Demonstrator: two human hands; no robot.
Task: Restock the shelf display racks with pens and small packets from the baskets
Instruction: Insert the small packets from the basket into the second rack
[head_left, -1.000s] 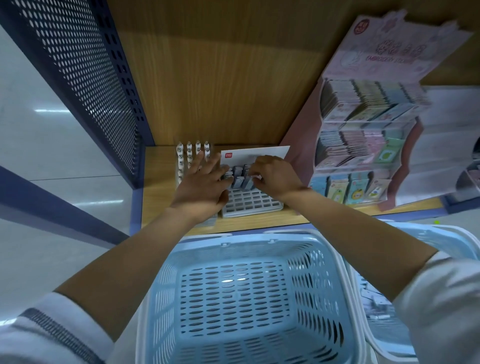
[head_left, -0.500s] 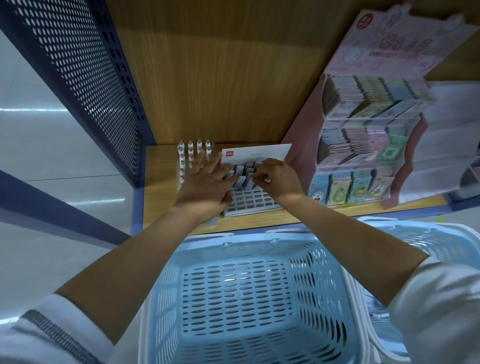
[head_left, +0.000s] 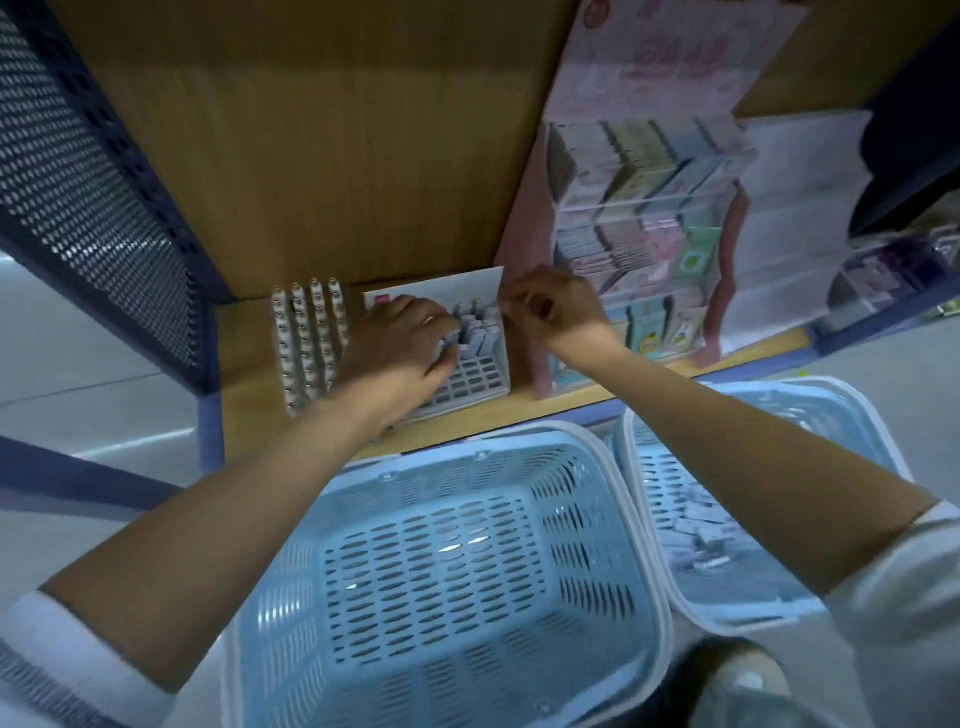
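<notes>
Near the shelf's (head_left: 248, 364) left edge, the left hand (head_left: 400, 345) lies on the white rack (head_left: 475, 383), fingers bent against its grey packets (head_left: 478, 332); whether it grips them is unclear. The right hand (head_left: 550, 312) is curled, pinching something blurred at the rack's back right corner.

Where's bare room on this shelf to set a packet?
Bare wood lies between the blue perforated side panel and the white pen rows. The white grid rack's front cells are empty. Crowded: its rear cells, full of grey packets, and the gap beside the pink display stand.
</notes>
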